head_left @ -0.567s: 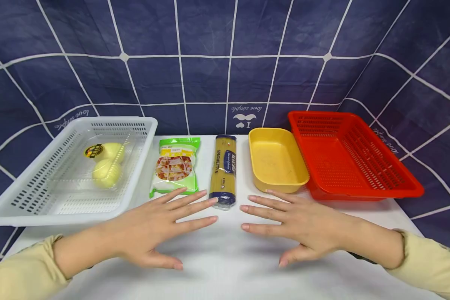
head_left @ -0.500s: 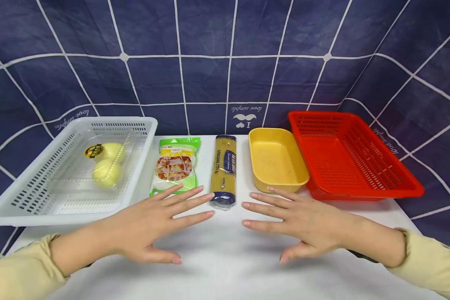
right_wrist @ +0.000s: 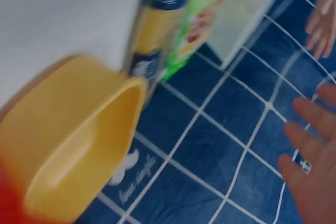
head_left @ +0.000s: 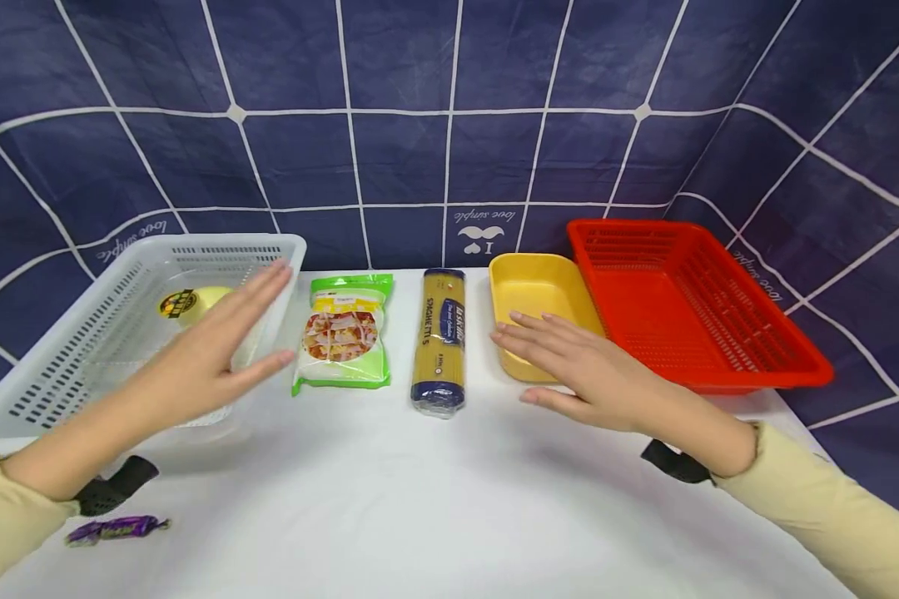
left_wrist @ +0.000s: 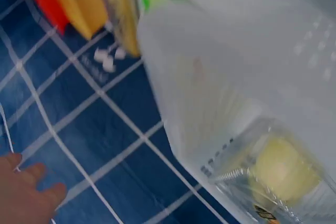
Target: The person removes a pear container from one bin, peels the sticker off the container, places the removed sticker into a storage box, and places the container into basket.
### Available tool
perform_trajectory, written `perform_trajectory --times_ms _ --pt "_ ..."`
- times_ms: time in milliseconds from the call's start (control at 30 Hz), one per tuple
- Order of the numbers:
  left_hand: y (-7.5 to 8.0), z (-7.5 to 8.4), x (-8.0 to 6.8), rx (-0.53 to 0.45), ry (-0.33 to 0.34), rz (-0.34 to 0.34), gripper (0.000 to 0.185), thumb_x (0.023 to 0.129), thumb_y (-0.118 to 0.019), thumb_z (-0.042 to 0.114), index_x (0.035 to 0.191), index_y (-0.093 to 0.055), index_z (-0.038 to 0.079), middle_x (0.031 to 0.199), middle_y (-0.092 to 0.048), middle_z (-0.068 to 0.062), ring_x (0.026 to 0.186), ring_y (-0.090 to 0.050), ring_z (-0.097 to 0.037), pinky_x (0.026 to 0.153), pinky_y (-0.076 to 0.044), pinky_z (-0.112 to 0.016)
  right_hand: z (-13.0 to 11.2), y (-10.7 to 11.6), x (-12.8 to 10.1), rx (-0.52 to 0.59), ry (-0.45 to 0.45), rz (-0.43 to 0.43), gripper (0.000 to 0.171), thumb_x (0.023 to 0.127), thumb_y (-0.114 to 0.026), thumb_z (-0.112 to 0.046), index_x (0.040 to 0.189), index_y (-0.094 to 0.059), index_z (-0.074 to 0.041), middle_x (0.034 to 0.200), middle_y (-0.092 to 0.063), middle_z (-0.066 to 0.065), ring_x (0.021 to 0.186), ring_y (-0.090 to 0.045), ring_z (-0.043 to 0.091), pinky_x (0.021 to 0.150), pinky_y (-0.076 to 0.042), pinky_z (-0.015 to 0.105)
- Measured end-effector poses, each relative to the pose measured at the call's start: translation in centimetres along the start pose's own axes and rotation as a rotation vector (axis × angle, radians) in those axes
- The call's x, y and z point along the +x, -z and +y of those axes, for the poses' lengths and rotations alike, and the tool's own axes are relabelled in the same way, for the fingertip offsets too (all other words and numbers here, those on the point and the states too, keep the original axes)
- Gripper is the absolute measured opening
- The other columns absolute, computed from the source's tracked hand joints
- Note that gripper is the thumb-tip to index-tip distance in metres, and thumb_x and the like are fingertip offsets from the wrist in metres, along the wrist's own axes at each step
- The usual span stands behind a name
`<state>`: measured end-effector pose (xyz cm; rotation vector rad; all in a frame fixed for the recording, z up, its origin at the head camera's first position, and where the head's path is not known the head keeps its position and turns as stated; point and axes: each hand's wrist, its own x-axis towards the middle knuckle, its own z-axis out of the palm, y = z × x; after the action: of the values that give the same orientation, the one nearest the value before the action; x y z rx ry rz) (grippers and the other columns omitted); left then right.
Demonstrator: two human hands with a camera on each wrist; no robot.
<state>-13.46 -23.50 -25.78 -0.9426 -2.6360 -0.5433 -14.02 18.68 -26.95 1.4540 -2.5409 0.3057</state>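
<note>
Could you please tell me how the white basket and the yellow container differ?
The white basket has slotted walls, while the yellow container has solid ones. The white basket is clearly larger than the yellow container. The white basket holds a clear plastic package, while nothing shows inside the yellow container. Both are open-topped with rounded corners.

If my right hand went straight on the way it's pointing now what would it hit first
Going by the head view, your right hand would likely meet the long yellow-and-blue plastic spaghetti pack first. Depth is unclear, though: the hand appears raised, so it might pass above the pack.
</note>
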Motion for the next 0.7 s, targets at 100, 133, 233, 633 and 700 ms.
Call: perform_trajectory --times_ms 100,133,233,633,700 --pt "1.4 -2.6 0.3 -0.056 0.158 0.026 0.078 0.089 -0.063 0.024 0.151 -0.016 0.015 0.151 -0.019 -0.018 0.133 -0.021 -0.042 0.101 -0.019 -0.063 -0.4 -1.5 2.6 0.187 -0.130 0.170 0.050 0.093 -0.058 -0.029 0.138 -0.047 -0.012 0.137 -0.047 -0.001 0.127 -0.040 0.017 0.103 -0.032 0.038" --pt "1.9 -3.6 0.3 -0.065 0.205 0.018 0.077 0.090 -0.063 0.024 0.151 -0.017 0.013 0.149 -0.022 -0.022 0.130 -0.023 -0.046 0.099 -0.020 -0.064 -0.6 -2.2 3.6 0.266 -0.167 0.224 0.044 0.093 -0.058 -0.026 0.134 -0.052 -0.011 0.132 -0.053 -0.001 0.122 -0.046 0.015 0.100 -0.037 0.037" --pt "3.3 -6.7 0.3 -0.092 0.332 -0.037 0.074 0.092 -0.059 0.025 0.149 -0.017 0.005 0.143 -0.027 -0.031 0.123 -0.029 -0.054 0.093 -0.024 -0.068 -1.5 -4.2 6.8 0.543 -0.248 0.340 0.029 0.096 -0.055 -0.020 0.120 -0.063 -0.008 0.116 -0.063 0.002 0.107 -0.057 0.013 0.091 -0.045 0.031" --pt "3.6 -15.7 -1.7 -0.380 0.702 0.083 0.080 0.097 -0.042 0.039 0.148 0.009 0.005 0.149 -0.005 -0.031 0.132 -0.009 -0.049 0.103 -0.010 -0.061 -5.5 -10.3 22.0 1.623 -0.481 0.276 0.036 0.101 -0.044 -0.017 0.128 -0.049 0.007 0.115 -0.062 0.019 0.106 -0.059 0.030 0.088 -0.047 0.035" --pt "3.1 -17.7 -2.5 -0.364 0.737 0.050 0.080 0.097 -0.039 0.043 0.147 0.010 0.003 0.147 -0.010 -0.033 0.133 -0.013 -0.046 0.104 -0.015 -0.058 -6.7 -11.0 24.2 1.734 -0.569 0.170 0.043 0.100 -0.045 -0.021 0.136 -0.041 0.003 0.125 -0.055 0.018 0.114 -0.054 0.027 0.093 -0.044 0.033"
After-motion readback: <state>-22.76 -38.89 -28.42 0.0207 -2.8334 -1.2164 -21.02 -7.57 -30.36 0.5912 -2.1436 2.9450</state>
